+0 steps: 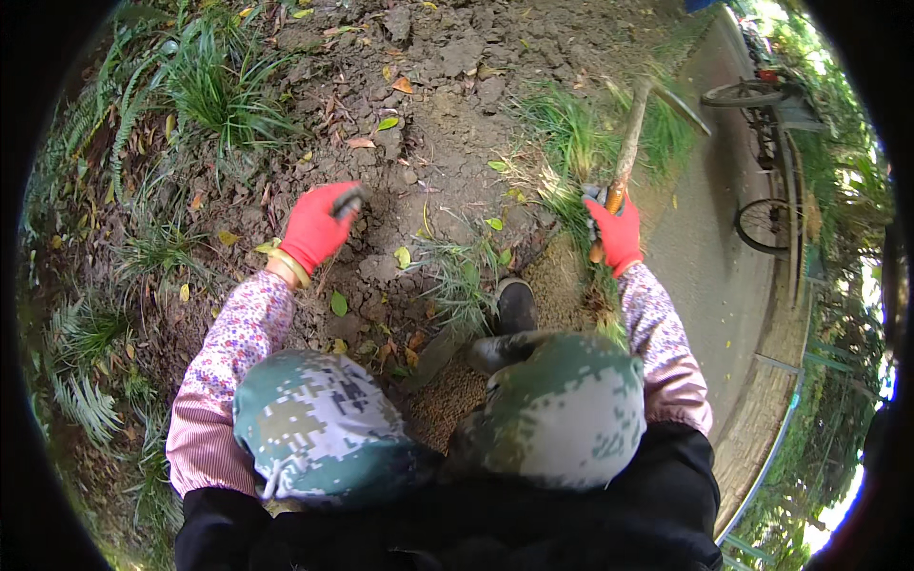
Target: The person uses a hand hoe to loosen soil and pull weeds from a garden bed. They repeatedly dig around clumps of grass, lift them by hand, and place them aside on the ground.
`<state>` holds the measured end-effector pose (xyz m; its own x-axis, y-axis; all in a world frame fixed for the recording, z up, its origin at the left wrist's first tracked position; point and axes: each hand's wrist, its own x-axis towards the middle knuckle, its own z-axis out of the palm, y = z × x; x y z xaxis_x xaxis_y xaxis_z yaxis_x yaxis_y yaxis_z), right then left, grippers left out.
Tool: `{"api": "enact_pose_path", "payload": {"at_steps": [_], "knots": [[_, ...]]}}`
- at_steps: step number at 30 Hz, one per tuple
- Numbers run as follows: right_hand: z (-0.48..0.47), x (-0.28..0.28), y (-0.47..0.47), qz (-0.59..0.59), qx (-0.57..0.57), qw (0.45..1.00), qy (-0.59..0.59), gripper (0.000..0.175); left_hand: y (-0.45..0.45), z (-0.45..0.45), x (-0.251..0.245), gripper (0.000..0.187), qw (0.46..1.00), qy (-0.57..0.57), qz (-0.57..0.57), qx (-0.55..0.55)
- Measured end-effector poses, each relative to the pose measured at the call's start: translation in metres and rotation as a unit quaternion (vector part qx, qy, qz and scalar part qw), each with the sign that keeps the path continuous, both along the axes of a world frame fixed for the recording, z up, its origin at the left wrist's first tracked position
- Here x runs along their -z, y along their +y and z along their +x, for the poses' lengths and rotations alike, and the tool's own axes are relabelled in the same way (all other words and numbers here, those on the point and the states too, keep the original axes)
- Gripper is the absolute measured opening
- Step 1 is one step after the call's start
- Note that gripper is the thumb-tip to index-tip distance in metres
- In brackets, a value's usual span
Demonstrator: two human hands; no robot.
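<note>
My right hand (620,232), in a red glove with grey fingers, grips the lower end of the wooden handle of a small hoe (630,146). The hoe's thin metal blade (683,110) angles off to the right over grass at the path's edge. Just beyond that hand grows a grass tuft (575,135) with pale, dry stems at its base. My left hand (320,225), gloved alike, hovers over cracked brown soil (443,171). Its fingers are curled and blurred, so whether they hold anything is unclear. Between both hands stands a small grass clump (464,278).
My dark shoe (515,307) rests beside the small clump, near a gravelly strip (560,282). A paved path (703,278) runs along the right, with a wheeled cycle (764,157) parked on it. Leafy grass (218,93) and a fern (89,407) grow at the left.
</note>
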<state>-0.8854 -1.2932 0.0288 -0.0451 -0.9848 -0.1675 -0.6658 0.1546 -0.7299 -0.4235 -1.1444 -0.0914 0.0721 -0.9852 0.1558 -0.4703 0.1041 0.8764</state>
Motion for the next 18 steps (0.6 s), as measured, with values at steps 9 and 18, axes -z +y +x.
{"api": "enact_pose_path", "payload": {"at_steps": [9, 18], "knots": [[-0.04, 0.152, -0.07, -0.055, -0.097, 0.982, 0.149, 0.057, 0.066, -0.052, 0.022, 0.021, 0.929, 0.201, 0.29, -0.112], [-0.047, 0.149, -0.075, 0.062, -0.23, 0.945, 0.226, 0.063, 0.124, -0.108, -0.084, 0.027, 0.859, 0.268, 0.426, -0.091]]}}
